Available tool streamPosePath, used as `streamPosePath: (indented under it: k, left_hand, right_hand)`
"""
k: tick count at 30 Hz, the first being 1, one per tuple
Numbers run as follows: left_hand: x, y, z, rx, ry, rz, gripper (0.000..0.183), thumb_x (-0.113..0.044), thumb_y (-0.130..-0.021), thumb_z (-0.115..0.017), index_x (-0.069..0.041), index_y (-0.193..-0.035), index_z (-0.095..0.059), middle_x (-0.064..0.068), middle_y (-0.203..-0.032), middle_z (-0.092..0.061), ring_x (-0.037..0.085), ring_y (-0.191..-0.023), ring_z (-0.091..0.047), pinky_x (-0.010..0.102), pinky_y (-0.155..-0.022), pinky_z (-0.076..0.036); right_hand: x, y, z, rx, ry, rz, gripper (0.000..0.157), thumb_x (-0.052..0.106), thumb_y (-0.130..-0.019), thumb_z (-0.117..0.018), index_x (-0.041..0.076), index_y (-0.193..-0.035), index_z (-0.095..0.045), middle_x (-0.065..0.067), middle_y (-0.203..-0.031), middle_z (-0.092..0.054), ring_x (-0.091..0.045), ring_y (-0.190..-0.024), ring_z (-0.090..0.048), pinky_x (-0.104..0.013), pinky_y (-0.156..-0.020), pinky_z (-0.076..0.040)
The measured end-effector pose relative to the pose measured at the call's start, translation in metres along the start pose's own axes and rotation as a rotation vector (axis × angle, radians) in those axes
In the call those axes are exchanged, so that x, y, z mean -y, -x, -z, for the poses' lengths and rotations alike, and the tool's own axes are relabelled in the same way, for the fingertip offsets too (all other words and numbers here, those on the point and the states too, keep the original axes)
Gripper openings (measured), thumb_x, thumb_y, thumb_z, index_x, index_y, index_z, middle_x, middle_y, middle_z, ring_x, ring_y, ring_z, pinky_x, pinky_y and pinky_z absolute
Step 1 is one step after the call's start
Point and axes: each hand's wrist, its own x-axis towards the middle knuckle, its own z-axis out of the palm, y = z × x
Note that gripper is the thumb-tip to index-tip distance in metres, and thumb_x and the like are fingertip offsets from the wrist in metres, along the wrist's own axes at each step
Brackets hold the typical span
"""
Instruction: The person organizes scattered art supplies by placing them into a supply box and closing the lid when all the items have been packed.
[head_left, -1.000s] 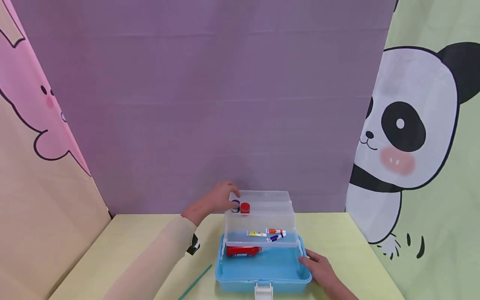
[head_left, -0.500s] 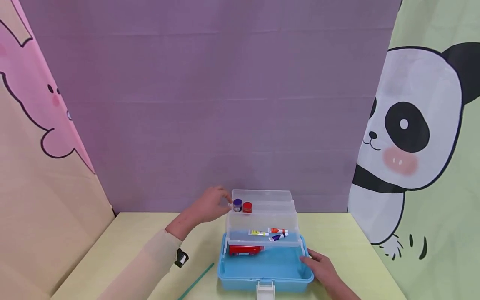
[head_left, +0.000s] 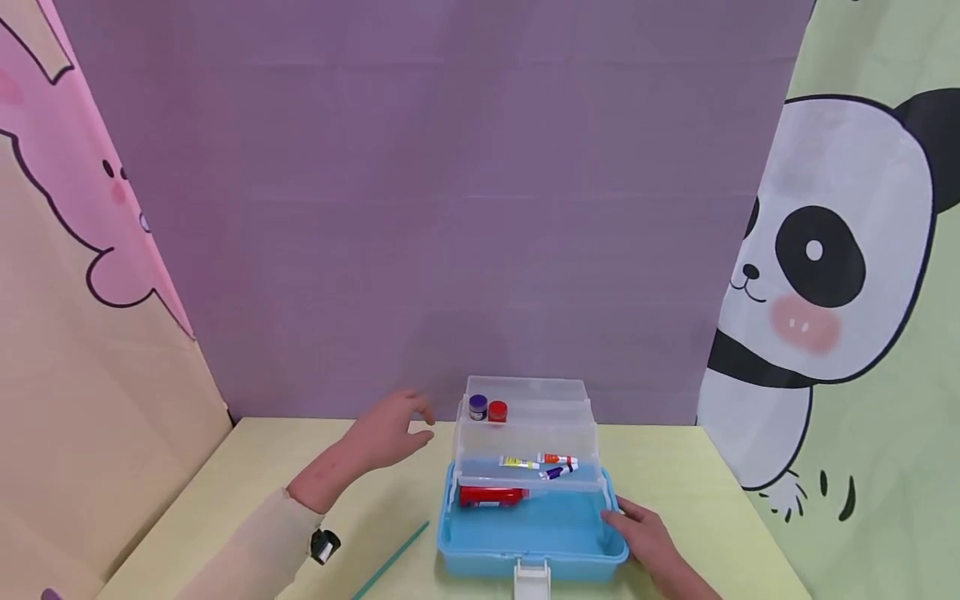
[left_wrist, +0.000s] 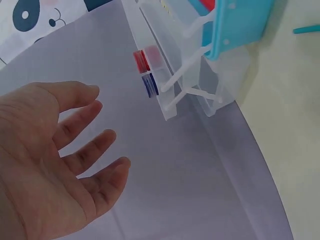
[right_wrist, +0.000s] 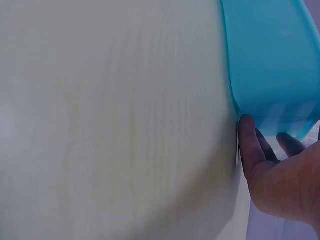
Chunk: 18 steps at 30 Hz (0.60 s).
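A blue storage box (head_left: 532,533) with raised clear trays (head_left: 525,437) stands at the table's front. My left hand (head_left: 388,429) hovers left of the upper tray, empty, its fingers loosely bent and apart from everything. In that tray sit a small purple-lidded jar (head_left: 477,407) and a red-lidded jar (head_left: 497,410), side by side. The lower tray bears yellow (head_left: 519,462), orange (head_left: 557,458) and purple (head_left: 558,472) small tubes. Below them a red bottle (head_left: 491,496) lies in the box. My right hand (head_left: 643,537) holds the box's right side, thumb over the rim and fingers outside.
Left of the box, a thin teal stick (head_left: 390,560) lies slantwise on the pale yellow table (head_left: 675,483). A white latch (head_left: 532,579) hangs at the box's front. A purple cloth (head_left: 450,208) rises behind the table, with printed cloths at both sides.
My left hand has let go of the purple-lidded jar and drawn back to the left. The jar stays beside the red one. My right hand keeps its place on the box.
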Motion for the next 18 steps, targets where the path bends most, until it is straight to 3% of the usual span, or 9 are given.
streamPosePath:
  k: [4, 9, 18]
  left_hand:
    - [0.007, 0.019, 0.000, 0.011, -0.007, 0.022, 0.011, -0.018, -0.083, -0.077, -0.016, -0.092, -0.071, -0.001, -0.100, -0.061, 0.021, -0.095, -0.058, 0.037, -0.080, -0.053]
    - [0.015, 0.039, -0.007, 0.091, 0.036, 0.048, 0.011, -0.018, -0.082, -0.077, -0.017, -0.091, -0.070, -0.007, -0.092, -0.061, 0.017, -0.088, -0.057, 0.036, -0.074, -0.051]
    - [0.036, 0.071, -0.024, 0.186, 0.115, 0.001, 0.011, -0.017, -0.082, -0.076, -0.018, -0.088, -0.067, -0.006, -0.087, -0.062, 0.019, -0.084, -0.058, 0.038, -0.068, -0.050]
  right_hand:
    - [0.000, -0.001, -0.002, 0.004, 0.018, -0.006, 0.071, 0.037, -0.089, -0.068, -0.009, -0.138, -0.045, -0.034, -0.132, -0.049, -0.046, -0.108, -0.057, -0.049, -0.082, -0.054]
    - [-0.002, -0.003, -0.002, 0.017, 0.033, -0.021, 0.075, 0.040, -0.088, -0.070, -0.009, -0.138, -0.045, -0.035, -0.131, -0.049, -0.046, -0.107, -0.058, -0.050, -0.082, -0.054]
    - [-0.005, -0.007, -0.001, 0.006, 0.031, 0.011, 0.080, 0.044, -0.086, -0.071, -0.011, -0.137, -0.045, -0.034, -0.130, -0.050, -0.048, -0.109, -0.056, -0.053, -0.084, -0.052]
